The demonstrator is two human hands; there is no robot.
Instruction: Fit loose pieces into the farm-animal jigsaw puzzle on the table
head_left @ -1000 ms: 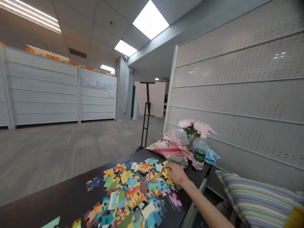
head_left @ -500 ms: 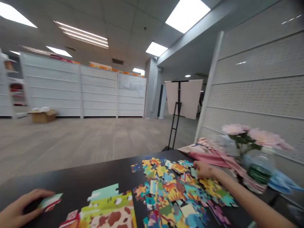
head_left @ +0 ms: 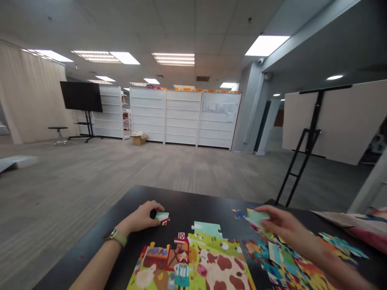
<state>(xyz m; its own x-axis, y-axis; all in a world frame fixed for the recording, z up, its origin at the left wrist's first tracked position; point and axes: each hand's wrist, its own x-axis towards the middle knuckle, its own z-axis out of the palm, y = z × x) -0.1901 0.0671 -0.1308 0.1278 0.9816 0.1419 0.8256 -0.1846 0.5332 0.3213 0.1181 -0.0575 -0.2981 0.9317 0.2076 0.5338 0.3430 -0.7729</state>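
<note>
A partly assembled jigsaw puzzle point(head_left: 208, 257) lies on the black table point(head_left: 172, 201), showing a farm scene with a brown-spotted cow, a farmer and a red barn. My left hand point(head_left: 140, 217) pinches a small green, white and red puzzle piece point(head_left: 162, 218) just above the puzzle's upper left. My right hand point(head_left: 281, 227), slightly blurred, holds a pale green puzzle piece point(head_left: 256, 218) over the heap of loose colourful pieces point(head_left: 290, 257). A pale green piece point(head_left: 208, 228) sits at the puzzle's top edge. A smartwatch point(head_left: 116, 237) circles my left wrist.
Patterned fabric point(head_left: 352, 225) lies at the table's right end. Beyond the table's far edge are a black easel with a pale board point(head_left: 314, 121), carpet, white cabinets point(head_left: 181, 117), a cardboard box point(head_left: 139, 139) and a wall screen on a stand point(head_left: 81, 96).
The view has swung left, taking the flowers and bottle out of sight. My left hand has moved up and right with its piece. My right hand now holds a pale green piece.
</note>
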